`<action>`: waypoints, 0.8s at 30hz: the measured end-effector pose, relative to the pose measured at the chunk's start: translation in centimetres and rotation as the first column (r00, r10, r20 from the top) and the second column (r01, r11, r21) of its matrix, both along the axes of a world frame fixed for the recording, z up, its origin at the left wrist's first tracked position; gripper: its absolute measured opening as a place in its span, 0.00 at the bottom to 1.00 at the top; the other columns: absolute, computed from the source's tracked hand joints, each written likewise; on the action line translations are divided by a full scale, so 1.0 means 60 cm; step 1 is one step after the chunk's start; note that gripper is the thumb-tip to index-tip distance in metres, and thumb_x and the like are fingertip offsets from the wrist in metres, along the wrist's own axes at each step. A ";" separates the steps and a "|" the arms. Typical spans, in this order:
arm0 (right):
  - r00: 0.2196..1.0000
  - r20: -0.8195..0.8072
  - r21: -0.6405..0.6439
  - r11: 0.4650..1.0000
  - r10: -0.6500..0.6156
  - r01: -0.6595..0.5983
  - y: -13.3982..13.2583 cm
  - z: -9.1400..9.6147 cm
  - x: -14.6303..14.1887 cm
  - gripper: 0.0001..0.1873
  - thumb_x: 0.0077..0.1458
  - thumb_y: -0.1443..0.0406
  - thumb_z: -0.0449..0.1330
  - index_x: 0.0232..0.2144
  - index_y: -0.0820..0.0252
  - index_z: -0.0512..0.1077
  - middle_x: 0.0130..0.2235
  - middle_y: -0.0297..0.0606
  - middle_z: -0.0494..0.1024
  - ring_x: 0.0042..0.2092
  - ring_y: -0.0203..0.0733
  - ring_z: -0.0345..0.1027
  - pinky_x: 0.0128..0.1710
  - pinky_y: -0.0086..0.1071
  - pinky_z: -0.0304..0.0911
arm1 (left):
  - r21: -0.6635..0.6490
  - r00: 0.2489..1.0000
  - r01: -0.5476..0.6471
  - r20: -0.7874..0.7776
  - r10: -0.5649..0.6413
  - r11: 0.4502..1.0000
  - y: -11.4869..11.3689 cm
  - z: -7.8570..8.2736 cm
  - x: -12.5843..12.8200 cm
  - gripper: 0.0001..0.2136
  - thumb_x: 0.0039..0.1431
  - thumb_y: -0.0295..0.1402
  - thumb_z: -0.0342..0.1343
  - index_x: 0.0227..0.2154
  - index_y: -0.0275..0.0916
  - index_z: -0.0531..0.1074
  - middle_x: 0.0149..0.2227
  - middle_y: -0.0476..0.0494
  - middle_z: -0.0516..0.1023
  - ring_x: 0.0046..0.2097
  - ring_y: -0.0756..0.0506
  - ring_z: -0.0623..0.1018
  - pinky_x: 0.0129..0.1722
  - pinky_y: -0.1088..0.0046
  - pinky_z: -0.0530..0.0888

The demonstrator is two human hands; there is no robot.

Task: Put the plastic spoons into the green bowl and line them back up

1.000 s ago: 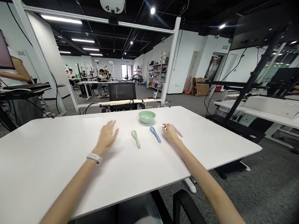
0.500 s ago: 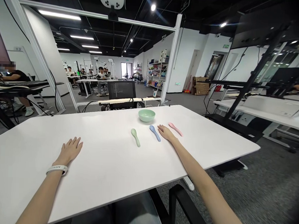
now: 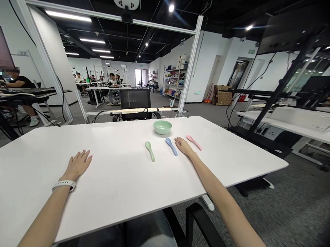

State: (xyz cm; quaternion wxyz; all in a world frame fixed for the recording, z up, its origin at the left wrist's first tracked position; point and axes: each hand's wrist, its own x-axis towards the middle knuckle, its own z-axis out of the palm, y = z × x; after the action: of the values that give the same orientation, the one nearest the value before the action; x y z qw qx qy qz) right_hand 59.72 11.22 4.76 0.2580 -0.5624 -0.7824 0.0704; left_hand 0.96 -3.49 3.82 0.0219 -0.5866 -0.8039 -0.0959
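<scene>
On a white table [image 3: 123, 194] lie three spoons side by side: a green spoon [image 3: 150, 151], a blue spoon [image 3: 171, 146] and a pink spoon [image 3: 194, 142]. Behind them stands a pale green bowl [image 3: 162, 127]. My right hand [image 3: 183, 146] rests flat on the table between the blue and the pink spoon, fingers stretched out, holding nothing. My left hand [image 3: 77, 165], with a white wristband, lies flat and open on the table far to the left of the spoons.
A black chair arm [image 3: 201, 227] sits just below the table's near edge. A black office chair [image 3: 135, 102] stands behind the far edge. Other desks, a metal frame [image 3: 191, 62] and seated people fill the room beyond. Another white desk [image 3: 296, 125] stands at the right.
My left hand slid from beside the green spoon far to the left and now lies still. My right hand let go of the pink spoon's end and settled between the blue and pink spoons.
</scene>
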 end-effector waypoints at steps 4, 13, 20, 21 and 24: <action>0.988 -0.145 0.150 0.987 -0.042 0.064 -0.019 0.018 -0.041 0.20 0.70 0.69 0.51 0.56 0.64 0.79 0.60 0.54 0.80 0.64 0.53 0.71 0.68 0.44 0.60 | -0.011 1.000 -0.003 -0.004 0.003 1.000 -0.002 0.003 0.004 0.36 0.71 0.45 0.32 0.73 0.29 0.61 0.77 0.29 0.59 0.78 0.31 0.58 0.75 0.43 0.57; 0.983 -0.145 0.157 0.983 0.116 -0.093 -0.061 0.033 -0.171 0.16 0.71 0.66 0.54 0.53 0.59 0.80 0.49 0.46 0.81 0.53 0.49 0.74 0.57 0.38 0.67 | -0.002 1.000 -0.007 -0.020 0.007 1.000 -0.004 0.002 0.005 0.35 0.71 0.45 0.32 0.73 0.32 0.61 0.77 0.32 0.60 0.78 0.32 0.59 0.75 0.45 0.57; 0.955 0.112 0.024 0.962 -0.274 0.273 -0.064 0.015 -0.108 0.13 0.66 0.67 0.61 0.50 0.63 0.80 0.52 0.58 0.81 0.53 0.57 0.74 0.50 0.39 0.66 | 0.040 1.000 0.008 -0.011 -0.007 0.999 -0.001 0.000 0.003 0.33 0.70 0.44 0.36 0.72 0.35 0.65 0.75 0.30 0.65 0.76 0.29 0.62 0.73 0.41 0.60; 0.954 0.117 -0.017 0.960 -0.276 0.280 -0.065 0.010 -0.101 0.13 0.65 0.68 0.61 0.49 0.62 0.81 0.51 0.58 0.82 0.51 0.56 0.75 0.48 0.37 0.66 | 0.040 1.000 0.006 -0.007 -0.006 0.999 0.000 0.000 0.003 0.33 0.70 0.44 0.36 0.72 0.35 0.65 0.75 0.31 0.65 0.76 0.30 0.62 0.73 0.41 0.60; 0.970 0.052 -0.096 0.965 -0.239 0.243 -0.063 0.006 -0.087 0.13 0.67 0.70 0.58 0.48 0.62 0.81 0.50 0.54 0.84 0.48 0.51 0.78 0.45 0.34 0.65 | 0.029 1.000 -0.003 0.005 0.003 1.000 0.001 -0.002 0.002 0.34 0.70 0.45 0.35 0.72 0.35 0.64 0.76 0.32 0.64 0.77 0.31 0.61 0.74 0.43 0.58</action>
State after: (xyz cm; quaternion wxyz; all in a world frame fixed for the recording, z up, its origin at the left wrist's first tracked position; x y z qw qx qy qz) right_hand 54.48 7.45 5.11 0.2200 -0.6671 -0.7086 0.0671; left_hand 1.06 -3.44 3.70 0.0286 -0.5849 -0.8032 -0.1088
